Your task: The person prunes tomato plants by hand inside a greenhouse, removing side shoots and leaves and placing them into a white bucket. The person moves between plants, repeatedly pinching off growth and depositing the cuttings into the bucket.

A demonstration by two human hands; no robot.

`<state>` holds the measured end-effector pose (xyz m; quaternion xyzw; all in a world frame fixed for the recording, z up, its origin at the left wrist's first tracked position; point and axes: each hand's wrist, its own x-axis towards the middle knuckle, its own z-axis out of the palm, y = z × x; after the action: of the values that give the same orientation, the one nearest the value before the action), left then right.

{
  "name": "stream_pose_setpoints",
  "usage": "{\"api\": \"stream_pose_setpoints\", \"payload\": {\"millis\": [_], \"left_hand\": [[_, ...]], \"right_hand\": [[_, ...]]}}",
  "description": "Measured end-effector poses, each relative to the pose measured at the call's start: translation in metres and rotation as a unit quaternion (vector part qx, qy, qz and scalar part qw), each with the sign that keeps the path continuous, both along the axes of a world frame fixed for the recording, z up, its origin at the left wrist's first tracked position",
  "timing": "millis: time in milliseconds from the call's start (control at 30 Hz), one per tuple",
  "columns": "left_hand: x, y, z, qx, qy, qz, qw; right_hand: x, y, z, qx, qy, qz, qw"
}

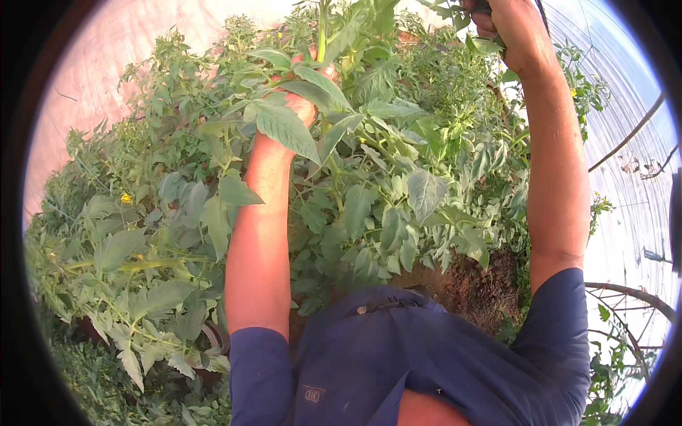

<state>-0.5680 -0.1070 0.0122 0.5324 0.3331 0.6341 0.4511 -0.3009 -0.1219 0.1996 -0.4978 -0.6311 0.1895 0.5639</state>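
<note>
My left hand point(303, 104) reaches up into a tomato plant, its fingers around the upright green stem point(322, 37). Broad tomato leaves point(287, 128) hang in front of that hand and hide much of it. At the top right, the frame's edge cuts off my right hand point(503, 34), raised high with curled fingers. Between those fingers shows a dark object point(482, 6), too little of it visible to name. A green leaf point(484, 46) lies against the underside of the right hand.
Dense tomato foliage point(373, 207) fills the space before me, with a yellow flower point(126, 198) at left. Brown soil point(469, 282) shows near my waist. A thick tomato stem point(160, 263) leans across the left. On the right are translucent plastic sheeting point(618, 223) and a curved metal frame point(634, 292).
</note>
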Motion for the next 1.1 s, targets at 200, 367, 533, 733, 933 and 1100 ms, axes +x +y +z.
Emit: {"api": "stream_pose_setpoints", "payload": {"millis": [200, 367, 533, 733, 933, 1100], "left_hand": [[-0.018, -0.014, 0.0, -0.022, 0.033, 0.023, 0.999], [-0.037, -0.014, -0.042, -0.032, 0.085, 0.1, 0.991], [-0.045, -0.021, -0.088, -0.115, 0.096, 0.069, 0.986], [-0.035, -0.056, -0.159, -0.162, 0.104, 0.032, 0.981], [-0.04, -0.117, -0.246, -0.298, 0.107, 0.026, 0.948], [-0.045, -0.178, -0.305, -0.39, 0.113, 0.01, 0.914]], "right_hand": [[0.069, 0.008, -0.055, -0.037, 0.047, 0.048, 0.997], [0.124, 0.0, -0.127, -0.113, 0.193, 0.054, 0.973], [0.154, -0.029, -0.217, -0.183, 0.255, -0.033, 0.949], [0.162, -0.087, -0.324, -0.312, 0.4, 0.052, 0.861], [0.114, -0.153, -0.374, -0.466, 0.129, 0.11, 0.868], [0.07, -0.164, -0.396, -0.499, -0.004, 0.211, 0.84]]}}
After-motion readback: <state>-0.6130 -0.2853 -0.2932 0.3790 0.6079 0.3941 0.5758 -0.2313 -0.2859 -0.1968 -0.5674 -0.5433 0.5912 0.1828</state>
